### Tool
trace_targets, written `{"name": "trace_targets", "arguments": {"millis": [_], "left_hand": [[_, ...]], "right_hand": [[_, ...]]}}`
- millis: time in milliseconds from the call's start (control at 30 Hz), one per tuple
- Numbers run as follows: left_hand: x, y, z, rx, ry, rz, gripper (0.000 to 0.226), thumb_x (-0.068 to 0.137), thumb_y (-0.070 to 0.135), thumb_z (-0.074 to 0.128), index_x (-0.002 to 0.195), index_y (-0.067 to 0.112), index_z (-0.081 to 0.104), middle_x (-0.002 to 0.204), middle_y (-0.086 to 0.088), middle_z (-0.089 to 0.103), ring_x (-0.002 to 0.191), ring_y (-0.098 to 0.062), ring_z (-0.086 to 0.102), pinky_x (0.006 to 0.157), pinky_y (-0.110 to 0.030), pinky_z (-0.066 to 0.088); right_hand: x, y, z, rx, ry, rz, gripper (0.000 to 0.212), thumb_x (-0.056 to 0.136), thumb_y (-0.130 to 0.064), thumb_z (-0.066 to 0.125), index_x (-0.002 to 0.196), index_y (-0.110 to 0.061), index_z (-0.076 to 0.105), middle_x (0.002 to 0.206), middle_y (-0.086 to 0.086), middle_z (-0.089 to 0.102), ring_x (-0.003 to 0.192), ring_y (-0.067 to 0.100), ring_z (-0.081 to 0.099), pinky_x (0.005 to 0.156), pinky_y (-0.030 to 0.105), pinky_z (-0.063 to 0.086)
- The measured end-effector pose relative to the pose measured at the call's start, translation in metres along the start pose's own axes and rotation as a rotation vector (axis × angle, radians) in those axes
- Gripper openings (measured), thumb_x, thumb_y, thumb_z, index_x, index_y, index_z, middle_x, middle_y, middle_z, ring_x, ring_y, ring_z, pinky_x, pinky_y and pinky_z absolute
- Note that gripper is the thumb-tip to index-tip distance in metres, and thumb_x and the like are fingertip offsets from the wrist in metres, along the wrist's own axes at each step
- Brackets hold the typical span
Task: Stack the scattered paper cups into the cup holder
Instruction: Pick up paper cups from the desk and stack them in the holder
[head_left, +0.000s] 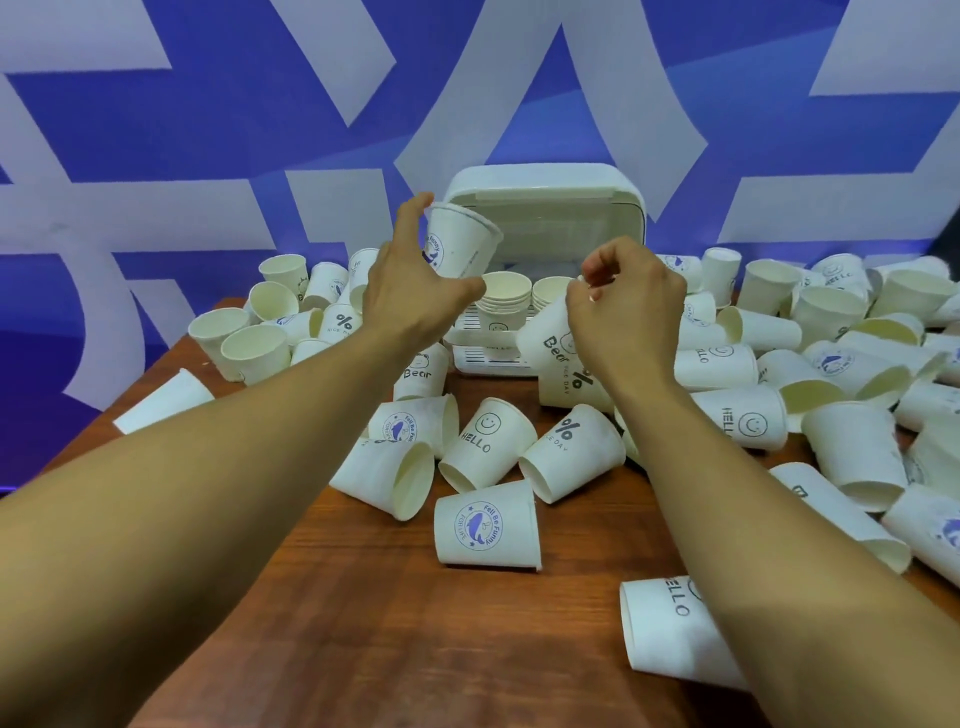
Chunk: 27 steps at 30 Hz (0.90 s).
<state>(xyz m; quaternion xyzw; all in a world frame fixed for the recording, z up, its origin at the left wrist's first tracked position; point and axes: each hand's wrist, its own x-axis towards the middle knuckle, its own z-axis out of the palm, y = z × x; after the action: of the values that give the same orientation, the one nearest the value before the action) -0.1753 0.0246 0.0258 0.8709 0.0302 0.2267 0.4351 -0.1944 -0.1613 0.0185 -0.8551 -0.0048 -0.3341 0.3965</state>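
at the cup holder (545, 179), twelve o'clock, the wide-spread left hand (410, 296) loosely held a tilted cup (460, 241), the right hand (631, 306) pinched a bear cup (548, 340) by its rim; either might slip or nest crooked

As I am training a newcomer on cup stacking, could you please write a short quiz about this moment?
1. True or false: the lid of the cup holder is closed.
2. Which word is printed on the cup that the right hand grips? A) HELLO B) Bear C) Funny
3. Fill in: the left hand holds ___ whale-print cup near the holder.
Key: 1 false; 2 B; 3 one.
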Motion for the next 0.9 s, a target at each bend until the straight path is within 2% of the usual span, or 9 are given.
{"name": "trace_targets", "arguments": {"millis": [67,133,233,333,500,633,733,800,900], "left_hand": [[-0.002,0.000,0.000,0.006,-0.005,0.029,0.099,0.061,0.040,0.074,0.141,0.053,0.017,0.126,0.000,0.049,0.105,-0.025,0.056,0.082,-0.045,0.058],[-0.002,0.000,0.003,0.033,-0.008,0.052,0.095,0.060,0.040,0.073,0.136,0.055,0.020,0.121,0.000,0.050,0.102,-0.026,0.056,0.078,-0.045,0.059],[0.005,-0.002,0.008,0.068,-0.017,0.062,0.080,0.064,0.041,0.077,0.128,0.044,0.029,0.114,-0.001,0.054,0.098,-0.027,0.058,0.075,-0.045,0.060],[0.014,-0.006,0.015,0.083,-0.030,0.056,0.065,0.073,0.044,0.078,0.121,0.034,0.035,0.111,0.001,0.057,0.100,-0.028,0.059,0.082,-0.048,0.057],[0.026,-0.004,0.031,0.131,0.019,0.074,0.034,0.091,0.044,0.059,0.114,0.022,0.046,0.111,-0.003,0.061,0.102,-0.030,0.057,0.087,-0.049,0.051],[0.039,-0.006,0.043,0.261,0.040,0.188,0.028,0.100,0.035,0.044,0.120,0.017,0.051,0.113,-0.011,0.054,0.103,-0.030,0.053,0.081,-0.038,0.045],[0.046,-0.012,0.051,0.301,0.063,0.234,0.020,0.098,0.028,0.050,0.116,0.020,0.051,0.130,-0.009,0.041,0.113,-0.031,0.049,0.091,-0.042,0.049],[0.050,-0.015,0.055,0.307,0.094,0.253,0.011,0.094,0.027,0.059,0.103,0.022,0.056,0.140,-0.005,0.033,0.122,-0.030,0.041,0.098,-0.045,0.046],[0.053,-0.018,0.059,0.416,0.156,0.312,0.008,0.091,0.031,0.064,0.093,0.023,0.064,0.141,-0.003,0.037,0.125,-0.029,0.037,0.099,-0.041,0.038]], "right_hand": [[0.002,0.002,0.003,0.010,0.026,0.007,0.009,0.087,-0.019,0.066,0.096,-0.017,0.063,0.097,-0.001,0.066,0.089,0.015,0.061,0.076,0.022,0.045],[0.003,0.005,0.007,0.015,0.047,-0.006,0.010,0.088,-0.020,0.067,0.096,-0.016,0.063,0.098,0.000,0.065,0.089,0.015,0.061,0.076,0.020,0.044],[0.006,0.009,0.014,0.015,0.080,-0.043,0.011,0.088,-0.019,0.068,0.096,-0.015,0.061,0.098,0.000,0.063,0.088,0.015,0.059,0.074,0.018,0.040],[0.015,0.013,0.018,0.030,0.099,-0.091,0.011,0.088,-0.015,0.068,0.096,-0.013,0.061,0.100,0.000,0.063,0.089,0.016,0.058,0.075,0.019,0.037],[0.035,0.019,0.026,0.009,0.114,-0.152,0.017,0.088,-0.005,0.065,0.103,-0.011,0.063,0.106,0.003,0.062,0.093,0.016,0.057,0.077,0.015,0.034],[0.046,0.025,0.035,0.001,0.114,-0.186,0.022,0.087,-0.003,0.064,0.107,-0.011,0.063,0.109,0.006,0.061,0.096,0.019,0.059,0.080,0.018,0.041],[0.051,0.029,0.042,0.014,0.106,-0.207,0.025,0.086,-0.003,0.064,0.110,-0.009,0.063,0.112,0.008,0.061,0.098,0.022,0.060,0.084,0.024,0.049],[0.053,0.030,0.045,0.021,0.097,-0.226,0.027,0.084,-0.003,0.064,0.111,-0.009,0.063,0.113,0.008,0.062,0.099,0.023,0.060,0.085,0.026,0.051],[0.058,0.032,0.048,0.005,0.067,-0.244,0.031,0.080,0.000,0.063,0.109,-0.008,0.064,0.114,0.009,0.062,0.099,0.025,0.060,0.084,0.031,0.053]]}}
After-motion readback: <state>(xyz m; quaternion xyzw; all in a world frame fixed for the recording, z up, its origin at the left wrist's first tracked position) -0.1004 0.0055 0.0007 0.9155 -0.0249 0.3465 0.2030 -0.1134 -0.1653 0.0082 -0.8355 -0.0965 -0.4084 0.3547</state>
